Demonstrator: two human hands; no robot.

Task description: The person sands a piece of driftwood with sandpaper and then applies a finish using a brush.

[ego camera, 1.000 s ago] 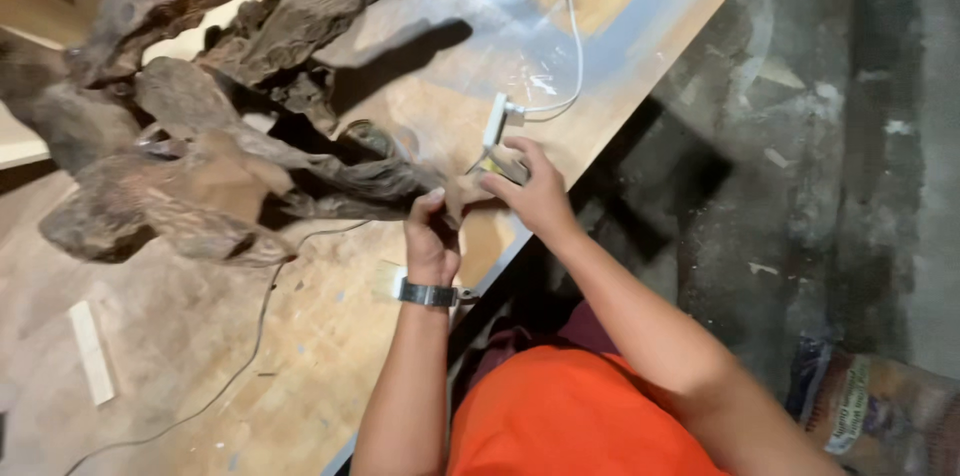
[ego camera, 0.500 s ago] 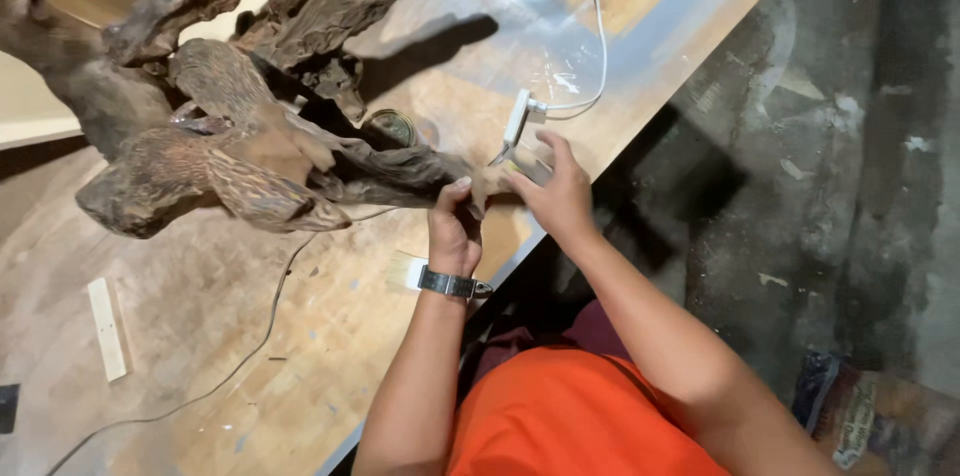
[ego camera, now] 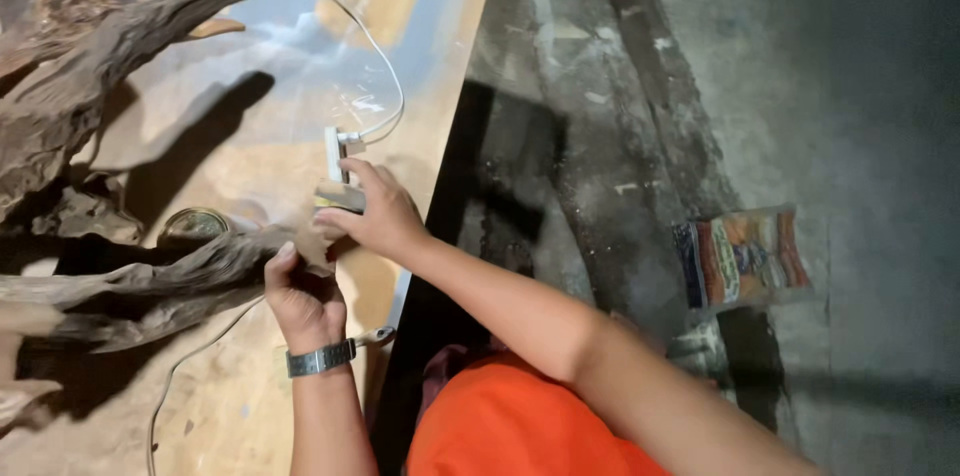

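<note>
At frame centre, the left hand (ego camera: 305,301) grips the tip of a driftwood root (ego camera: 150,281), fingers curled shut around it, while the right hand (ego camera: 375,216) presses a small sanding block (ego camera: 340,198) against that same tip, fingers closed on the block. Since a second ago the view has swung right, pushing the root to the left edge and revealing dark concrete floor; both hands have kept their grip. A white cable (ego camera: 380,86) and plug (ego camera: 333,151) lie just beyond the right hand, a round tin (ego camera: 193,225) beside the root, a printed bag (ego camera: 740,256) on the floor.
</note>
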